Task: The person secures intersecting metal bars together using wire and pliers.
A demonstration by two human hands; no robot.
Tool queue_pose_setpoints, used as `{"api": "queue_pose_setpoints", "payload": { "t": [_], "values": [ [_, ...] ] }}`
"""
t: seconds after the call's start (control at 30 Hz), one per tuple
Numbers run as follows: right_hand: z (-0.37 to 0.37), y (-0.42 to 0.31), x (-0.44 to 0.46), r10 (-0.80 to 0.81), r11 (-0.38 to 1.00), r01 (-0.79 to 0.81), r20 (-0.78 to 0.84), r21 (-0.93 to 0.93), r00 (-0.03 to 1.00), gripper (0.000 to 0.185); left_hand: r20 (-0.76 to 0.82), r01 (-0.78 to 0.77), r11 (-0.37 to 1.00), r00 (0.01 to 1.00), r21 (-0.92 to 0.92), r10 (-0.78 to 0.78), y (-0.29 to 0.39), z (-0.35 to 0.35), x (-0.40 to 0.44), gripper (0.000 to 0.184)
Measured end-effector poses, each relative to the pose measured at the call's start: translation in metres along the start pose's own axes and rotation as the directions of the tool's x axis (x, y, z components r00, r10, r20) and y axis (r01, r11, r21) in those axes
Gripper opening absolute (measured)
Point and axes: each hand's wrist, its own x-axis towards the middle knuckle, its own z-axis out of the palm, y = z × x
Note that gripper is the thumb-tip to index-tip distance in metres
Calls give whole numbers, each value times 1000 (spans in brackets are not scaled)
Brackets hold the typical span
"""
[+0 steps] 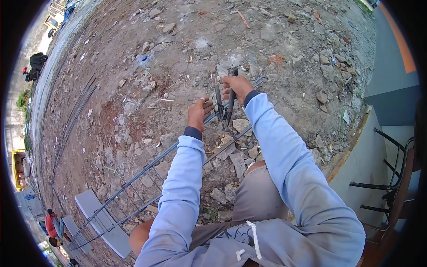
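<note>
My right hand [239,86] is closed around one dark handle of a long-handled tool [231,104], which looks like a cutter or pincers. The tool's other handle stands free between my hands. Its lower end reaches down to the long steel bars of a rebar frame [129,183], where the exact contact is too small to tell. My left hand [201,113] is just left of the tool, beside the upper bar, with its fingers loosely bent and apart; nothing shows in it. The frame runs diagonally from lower left to upper right, joined by thin cross pieces.
Grey slabs [101,218] lie under the frame's lower left end. Loose rods [73,118] lie on the rubble-strewn ground at left. A person in red [51,226] is at the lower left. A black metal chair [382,184] and a wall stand at right.
</note>
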Motion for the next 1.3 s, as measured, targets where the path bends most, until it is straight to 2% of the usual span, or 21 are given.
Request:
{"api": "queue_pose_setpoints", "payload": {
  "t": [0.07, 0.17, 0.27, 0.37, 0.47, 0.57, 0.6, 0.7, 0.83, 1.07, 1.2, 1.3],
  "values": [
    [6, -1, 3, -4, 998, 3, -24, -66, 1000, 45, 6, 12, 1000, 1000, 27, -12, 5, 4, 3, 44],
    [12, 0, 4, 64, 981, -74, -62, -182, 996, 46, 118, 53, 998, 991, 33, -57, 14, 5, 4, 45],
    [8, 11, 16, 106, 971, -105, -4, -213, 994, 39, 210, -78, 995, 975, 57, 65, 16, 1, 3, 43],
    [7, 25, 24, 131, 974, -102, 136, -200, 982, 36, 153, -85, 995, 984, -43, 91, 20, 9, -5, 41],
    [7, 21, 21, 183, 963, -143, 165, -228, 969, 31, 59, -100, 992, 993, -81, 105, 19, 2, -6, 36],
    [4, -3, 5, 82, 996, -84, 191, 0, 978, 27, 32, -165, 983, 985, -74, 168, 9, -15, -1, 33],
    [3, -19, -5, 70, 997, -73, 190, 10, 979, 22, 47, -158, 985, 986, -73, 162, 8, -16, 0, 33],
    [7, -43, -10, -82, 995, 70, 169, 75, 982, 23, 66, -130, 988, 989, -79, 136, 8, -16, -2, 33],
    [23, -59, -18, -189, 982, 187, 144, 26, 971, 31, 33, -127, 990, 991, -59, 129, 5, -16, 0, 36],
    [33, -66, -9, -244, 970, 240, 180, 44, 953, 35, 47, -149, 986, 987, -68, 152, 1, -18, -1, 39],
    [44, -68, -7, -200, 980, 196, 214, 39, 956, 36, 19, -186, 982, 982, -31, 186, 4, -15, -4, 40],
    [50, -71, -3, -163, 984, 175, 223, -34, 961, 36, 15, -202, 979, 979, -39, 202, 2, -15, -5, 40]
  ]
}}
